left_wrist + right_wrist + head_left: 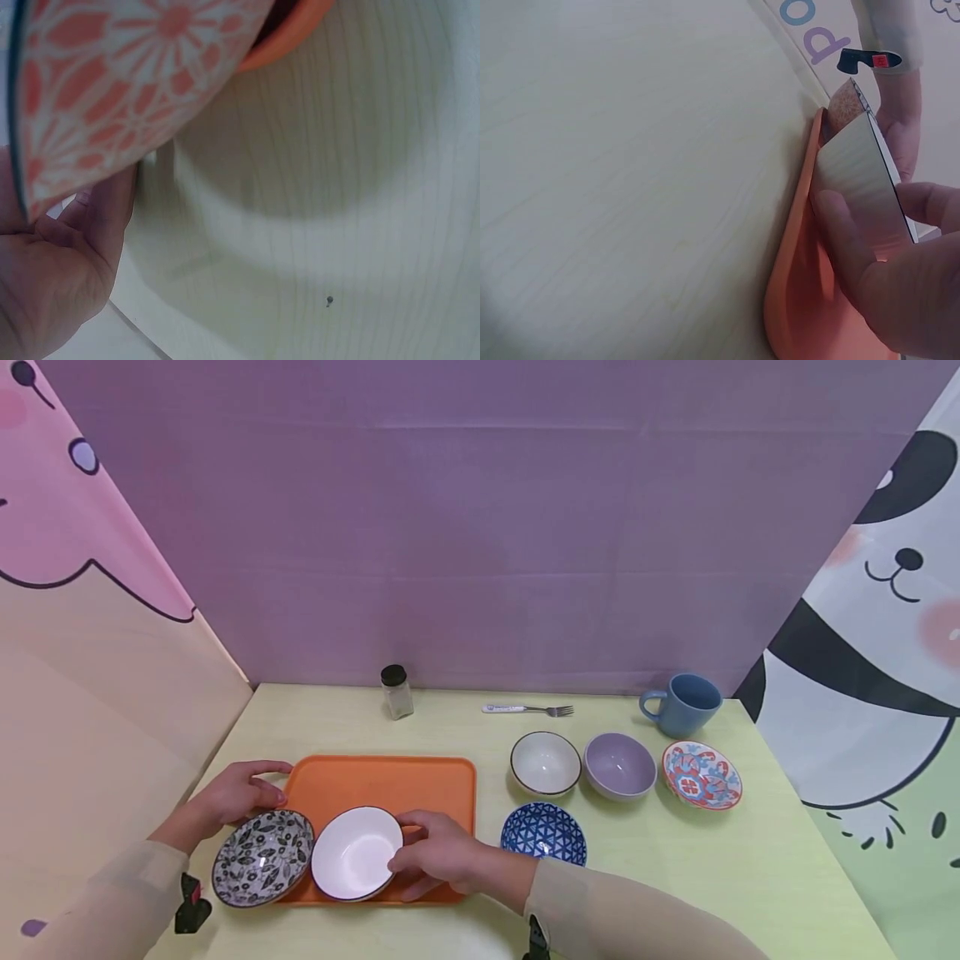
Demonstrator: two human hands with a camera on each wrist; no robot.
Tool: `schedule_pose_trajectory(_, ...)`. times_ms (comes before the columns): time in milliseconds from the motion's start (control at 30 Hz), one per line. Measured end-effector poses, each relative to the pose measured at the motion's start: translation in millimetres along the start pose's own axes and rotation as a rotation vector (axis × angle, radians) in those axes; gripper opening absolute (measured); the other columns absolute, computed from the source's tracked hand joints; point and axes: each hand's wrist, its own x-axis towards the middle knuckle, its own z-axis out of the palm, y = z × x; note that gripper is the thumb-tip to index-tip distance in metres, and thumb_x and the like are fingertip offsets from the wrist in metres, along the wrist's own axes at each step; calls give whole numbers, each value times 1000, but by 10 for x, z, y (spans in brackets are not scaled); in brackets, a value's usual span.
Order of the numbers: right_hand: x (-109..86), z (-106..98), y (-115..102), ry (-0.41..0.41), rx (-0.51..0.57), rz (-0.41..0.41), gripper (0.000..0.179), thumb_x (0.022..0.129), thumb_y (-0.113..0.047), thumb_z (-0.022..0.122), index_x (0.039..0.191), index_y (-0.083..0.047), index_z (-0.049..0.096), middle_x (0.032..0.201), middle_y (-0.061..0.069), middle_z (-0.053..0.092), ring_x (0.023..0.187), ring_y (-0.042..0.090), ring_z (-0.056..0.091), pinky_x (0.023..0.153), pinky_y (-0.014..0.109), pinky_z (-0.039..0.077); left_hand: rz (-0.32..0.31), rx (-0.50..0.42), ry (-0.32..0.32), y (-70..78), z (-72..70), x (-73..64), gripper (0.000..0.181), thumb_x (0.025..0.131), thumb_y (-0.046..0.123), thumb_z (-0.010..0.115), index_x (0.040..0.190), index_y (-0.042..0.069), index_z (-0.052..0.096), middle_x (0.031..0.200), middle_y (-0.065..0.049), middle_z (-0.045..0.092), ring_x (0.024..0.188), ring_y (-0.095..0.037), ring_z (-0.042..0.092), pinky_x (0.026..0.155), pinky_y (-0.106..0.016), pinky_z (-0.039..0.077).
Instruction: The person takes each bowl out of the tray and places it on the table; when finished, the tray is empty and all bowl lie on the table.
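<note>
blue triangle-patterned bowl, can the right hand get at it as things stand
Probably not: the right hand grips the white bowl over the orange tray, though nothing else seems to block the blue triangle-patterned bowl.

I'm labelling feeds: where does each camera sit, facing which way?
Head: worn there, facing forward and down at the tray; left hand and right hand show.
Left wrist: worn there, facing the table and patterned bowl; left hand shows.
Right wrist: worn there, facing the white bowl; both hands show.
Head and right wrist share the white bowl.
</note>
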Motion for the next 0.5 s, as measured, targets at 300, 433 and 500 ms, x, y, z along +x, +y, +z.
schedule_pose_trajectory(300, 32, 54, 26, 71, 71, 8, 60, 79, 6, 67, 136, -11, 59, 101, 10, 71, 73, 35, 75, 59, 50, 61, -10, -20, -2, 18, 11, -21, 58, 97, 4, 64, 149, -6, 40, 105, -17, 75, 84, -22, 71, 67, -42, 61)
schedule_pose_trajectory(433, 26, 57, 13, 91, 65, 20, 58, 79, 5, 66, 135, -12, 60, 96, 13, 70, 71, 37, 75, 57, 49, 61, -11, -9, 5, 18, 12, -21, 58, 97, 4, 64, 149, -5, 41, 105, -16, 75, 85, -23, 71, 68, -42, 61)
schedule_pose_trajectory(500, 25, 53, 6, 98, 66, 25, 58, 79, 5, 66, 134, -12, 61, 95, 14, 69, 70, 37, 75, 57, 48, 61, -13, -4, 10, 23, 8, -20, 57, 97, 5, 64, 149, -4, 42, 105, -15, 75, 85, -23, 71, 68, -42, 60)
